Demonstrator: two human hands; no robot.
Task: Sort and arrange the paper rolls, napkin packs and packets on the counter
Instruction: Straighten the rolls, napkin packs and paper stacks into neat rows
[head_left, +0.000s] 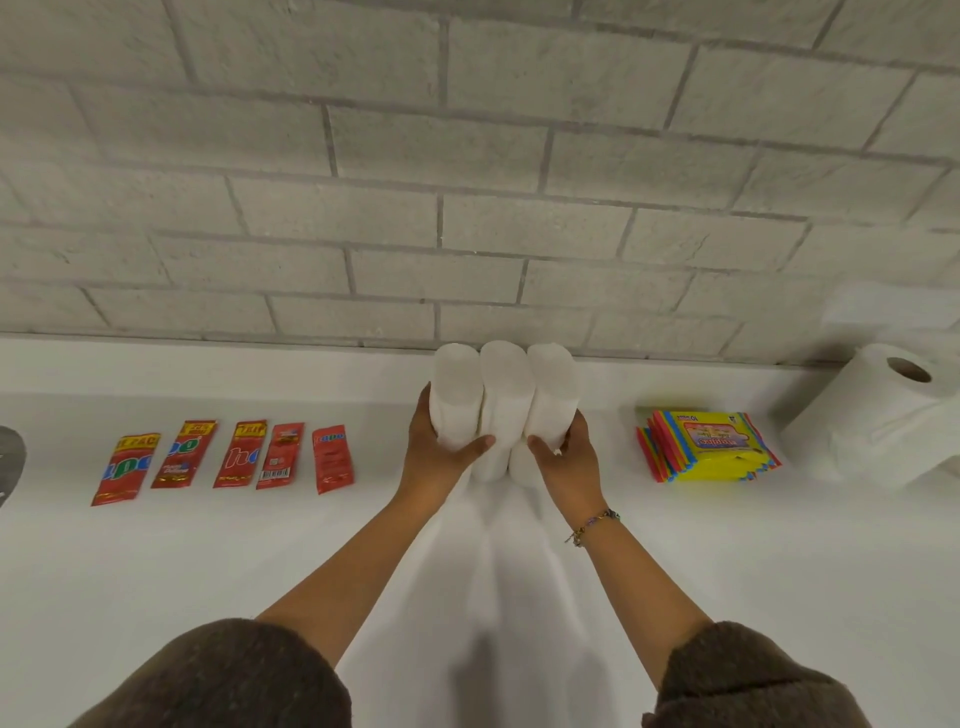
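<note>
- My left hand (441, 457) is wrapped around the outer side of the leftmost white roll (456, 395), thumb across its front.
- My right hand (563, 457) does the same on the rightmost roll (553, 395), fingers curled round its far side, so both hands are closed on the bundle, squeezing it from either side.
- The middle roll (505, 400) is sandwiched between those two, all three touching and standing side by side at the back of the white counter (260, 571), close to the grey brick wall (467, 156).
- There's another white roll end (522, 467) poking out low, just under my right thumb. Can't tell how it sits with the others.
- Off to the left, five red packets (223, 460) lie flat in a row, well apart from the rolls.
- To the right, a stack of colourful napkin packs (709, 447) with yellow on top.
- Further right, a big toilet paper roll (878, 410) is lying tilted, its core hole facing up and right.
- Beaded bracelet (595, 525) on my right wrist, brown sleeves (234, 675) pushed up on both arms.
</note>
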